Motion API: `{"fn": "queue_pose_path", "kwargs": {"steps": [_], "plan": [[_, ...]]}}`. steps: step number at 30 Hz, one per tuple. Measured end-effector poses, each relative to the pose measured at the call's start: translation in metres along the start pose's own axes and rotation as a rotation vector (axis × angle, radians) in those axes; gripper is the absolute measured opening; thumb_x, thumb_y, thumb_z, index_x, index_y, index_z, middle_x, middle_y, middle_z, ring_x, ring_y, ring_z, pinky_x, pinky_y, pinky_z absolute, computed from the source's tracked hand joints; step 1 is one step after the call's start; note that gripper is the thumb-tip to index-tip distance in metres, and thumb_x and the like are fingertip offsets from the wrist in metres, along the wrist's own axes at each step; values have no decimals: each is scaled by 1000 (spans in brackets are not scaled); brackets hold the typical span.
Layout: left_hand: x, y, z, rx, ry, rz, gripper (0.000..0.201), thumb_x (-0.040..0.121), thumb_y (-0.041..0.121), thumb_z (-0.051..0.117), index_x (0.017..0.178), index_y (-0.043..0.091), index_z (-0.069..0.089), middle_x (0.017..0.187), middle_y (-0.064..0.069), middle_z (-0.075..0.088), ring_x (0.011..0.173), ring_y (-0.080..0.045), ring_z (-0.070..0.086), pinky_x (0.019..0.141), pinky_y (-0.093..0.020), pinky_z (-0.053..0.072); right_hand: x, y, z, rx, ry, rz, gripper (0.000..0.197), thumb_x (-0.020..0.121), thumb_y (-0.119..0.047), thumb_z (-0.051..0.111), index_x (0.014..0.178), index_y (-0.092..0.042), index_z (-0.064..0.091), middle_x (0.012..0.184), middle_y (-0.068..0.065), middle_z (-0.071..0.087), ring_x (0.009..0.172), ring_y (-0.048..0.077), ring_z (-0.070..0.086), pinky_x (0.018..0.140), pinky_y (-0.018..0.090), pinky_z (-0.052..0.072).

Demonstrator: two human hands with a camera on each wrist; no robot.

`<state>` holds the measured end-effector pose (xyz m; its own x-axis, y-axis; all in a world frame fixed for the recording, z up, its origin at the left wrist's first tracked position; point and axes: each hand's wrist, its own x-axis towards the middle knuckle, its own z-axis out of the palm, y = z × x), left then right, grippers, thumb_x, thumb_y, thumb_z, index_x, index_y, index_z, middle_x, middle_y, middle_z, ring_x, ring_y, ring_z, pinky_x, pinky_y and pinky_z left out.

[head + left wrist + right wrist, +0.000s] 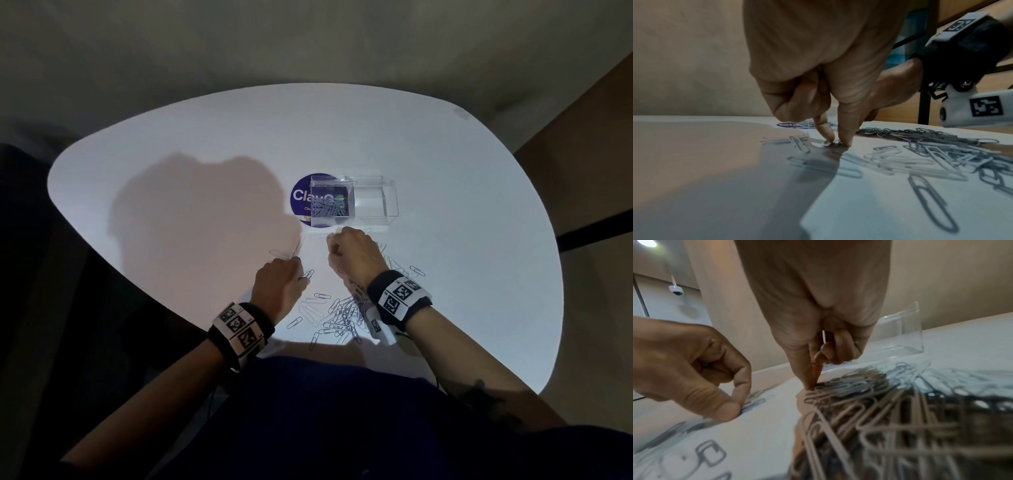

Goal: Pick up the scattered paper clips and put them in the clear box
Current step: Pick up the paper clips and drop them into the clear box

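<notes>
The clear box point(373, 202) stands open on the white table point(205, 144), with several paper clips point(330, 207) in its left half. A loose pile of silver paper clips point(342, 317) lies near the front edge, also seen as the pile point(937, 146) and the pile point(890, 410). My left hand point(303, 274) is left of the pile. In the left wrist view my left hand point(837, 142) pinches one clip point(831, 143) flat on the table between thumb and forefinger. My right hand point(349, 253) sits just in front of the box. My right hand point(810, 386) pinches a clip at the pile's far edge.
A round dark blue sticker point(303, 202) lies under the box's left end. A few single clips point(279, 254) lie left of my left hand. The table's rounded front edge point(308, 353) is close to my dark blue lap. Brown furniture point(589, 144) stands at the right.
</notes>
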<state>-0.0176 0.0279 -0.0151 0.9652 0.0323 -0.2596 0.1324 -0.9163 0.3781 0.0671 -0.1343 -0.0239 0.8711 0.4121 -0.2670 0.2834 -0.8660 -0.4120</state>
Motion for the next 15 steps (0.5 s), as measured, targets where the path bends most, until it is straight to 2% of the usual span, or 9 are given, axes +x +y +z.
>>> {"fn": "queue_pose_path", "kwargs": {"steps": [4,8,10,13,15], "plan": [[4,4,2,39,-15,11,17,84,24,58,92,10,62,88,-11,68,81,-34,62,73,-40,50,6,0,-3,-9,-104,-8,24,80,-24,72,68,-18,53,85,3,60,78,25,58,63,30,36],[9,10,-1,43,-83,68,15,77,18,63,85,4,64,81,-13,68,72,-33,63,68,-38,51,1,-3,-3,-91,-146,-119,20,82,-26,69,76,-10,59,91,7,59,79,28,59,63,32,38],[12,10,-3,28,-115,103,16,74,18,66,81,3,64,79,-14,68,70,-32,63,65,-37,50,-2,-2,0,-44,-140,-116,22,82,-28,69,75,-12,57,90,5,58,79,26,58,64,34,41],[15,5,-7,-108,-177,110,19,76,22,66,78,5,60,76,-10,66,69,-27,60,65,-37,47,-9,1,-6,335,-67,-5,28,79,-23,74,67,-15,51,76,2,63,68,16,56,66,35,48],[19,-2,-12,-319,-243,56,20,79,22,65,71,8,53,68,0,59,63,-18,51,61,-34,41,-16,5,-12,618,-4,92,24,78,-8,74,68,-13,52,67,-5,61,62,11,54,62,28,48]]}}
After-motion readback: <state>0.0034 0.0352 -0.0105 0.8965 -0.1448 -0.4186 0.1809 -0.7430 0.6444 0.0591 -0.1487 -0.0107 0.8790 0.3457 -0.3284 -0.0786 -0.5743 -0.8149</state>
